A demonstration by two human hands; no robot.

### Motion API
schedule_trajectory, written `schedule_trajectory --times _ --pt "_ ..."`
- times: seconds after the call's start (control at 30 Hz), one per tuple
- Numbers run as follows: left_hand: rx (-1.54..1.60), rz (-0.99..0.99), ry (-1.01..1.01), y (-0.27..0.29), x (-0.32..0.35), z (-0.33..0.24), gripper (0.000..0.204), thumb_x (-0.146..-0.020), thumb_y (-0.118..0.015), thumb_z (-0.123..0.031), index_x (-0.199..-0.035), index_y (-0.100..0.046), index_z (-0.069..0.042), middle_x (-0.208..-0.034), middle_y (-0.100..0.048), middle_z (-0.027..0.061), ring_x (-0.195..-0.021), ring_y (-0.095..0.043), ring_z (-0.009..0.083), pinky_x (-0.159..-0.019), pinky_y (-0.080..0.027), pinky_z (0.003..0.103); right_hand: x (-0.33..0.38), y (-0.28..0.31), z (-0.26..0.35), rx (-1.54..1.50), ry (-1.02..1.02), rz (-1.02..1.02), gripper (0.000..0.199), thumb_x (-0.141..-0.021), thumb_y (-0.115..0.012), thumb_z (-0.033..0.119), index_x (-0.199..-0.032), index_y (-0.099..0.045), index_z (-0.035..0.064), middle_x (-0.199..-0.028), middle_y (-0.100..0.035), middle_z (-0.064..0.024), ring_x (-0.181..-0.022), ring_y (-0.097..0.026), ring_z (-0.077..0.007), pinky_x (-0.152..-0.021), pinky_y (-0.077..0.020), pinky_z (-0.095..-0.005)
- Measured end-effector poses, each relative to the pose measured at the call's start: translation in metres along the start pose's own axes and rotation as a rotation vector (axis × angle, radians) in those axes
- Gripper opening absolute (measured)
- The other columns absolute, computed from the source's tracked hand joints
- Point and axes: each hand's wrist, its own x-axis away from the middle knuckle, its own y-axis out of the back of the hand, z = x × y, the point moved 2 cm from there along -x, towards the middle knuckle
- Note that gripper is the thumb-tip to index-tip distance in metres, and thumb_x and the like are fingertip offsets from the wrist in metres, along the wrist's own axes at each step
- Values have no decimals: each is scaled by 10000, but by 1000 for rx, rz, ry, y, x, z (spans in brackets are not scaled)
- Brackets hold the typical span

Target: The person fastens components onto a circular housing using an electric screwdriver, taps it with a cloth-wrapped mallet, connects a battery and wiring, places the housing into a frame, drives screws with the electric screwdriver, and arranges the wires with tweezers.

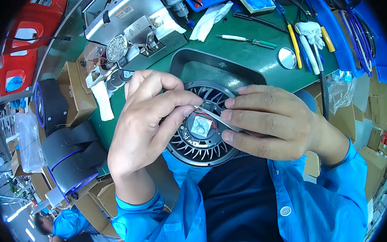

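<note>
In front of me a round black housing with radial fins (pixel 196 153) rests against a dark tray-like frame. On its middle sits a pale square pad (pixel 200 126), with thin red and black wires (pixel 210 116) beside it. My left hand (pixel 147 113) is closed over the housing's left side, thumb and forefinger pinching the wires' small end. From the right, my right hand (pixel 269 121) grips a slim silver tool (pixel 214 116), apparently tweezers. Its tip meets the left fingertips at the wire end. The tool's rear part is hidden under the right fingers.
A metal machine (pixel 137 26) stands at the back left of the green bench (pixel 250 62). A screwdriver (pixel 256 42), round shiny disc (pixel 287 58) and white gloves (pixel 310 34) lie farther back. Black housings with purple trim (pixel 74 158) are at left. A person (pixel 70 222) works beyond.
</note>
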Motion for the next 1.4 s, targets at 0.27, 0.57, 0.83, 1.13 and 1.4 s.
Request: schedule_trajectory --times 0.27,0.57,0.83,1.13,1.4 --pt "7 -5 1 0 0 2 185 -906 -814 -39 -1084 -840 -85 -1039 -644 52 -1052 -566 269 -971 -450 414 -4 -1 -4 -8 53 22 292 -882 -803 117 -1147 -792 -4 -1218 -769 -191 -1083 -771 -349 -930 -674 -500" --pt "-1 21 -5 1 4 1 210 -907 -814 -42 -1115 -834 -64 -1074 -641 72 -1067 -573 278 -991 -457 416 -7 -1 -5 -30 53 29 291 -867 -807 114 -1131 -800 -9 -1197 -779 -181 -1037 -762 -329 -902 -659 -481" --pt "84 -251 199 -14 62 -15 905 -773 -1000 -299 -1534 -611 0 -1512 -577 204 -1370 -587 317 -1181 -427 431 -2 14 -16 -51 -5 87 311 -828 -813 176 -1110 -847 51 -1189 -819 -98 -896 -662 -248 -758 -517 -387" --pt "354 -300 350 -76 81 -19 1793 -420 -1126 -507 -1772 -43 -46 -1792 -168 291 -1544 -472 422 -1270 -436 546 -1 6 -26 -95 -11 156 289 -845 -850 182 -1132 -867 151 -1239 -833 -26 -888 -581 -193 -734 -422 -334" --pt "451 -315 220 -79 80 -4 1794 -418 -1115 -536 -1769 -46 -36 -1769 -171 345 -1509 -505 465 -1243 -471 566 -1 8 -27 -107 -26 171 285 -850 -886 166 -1133 -868 186 -1243 -837 -6 -892 -571 -166 -723 -396 -311"
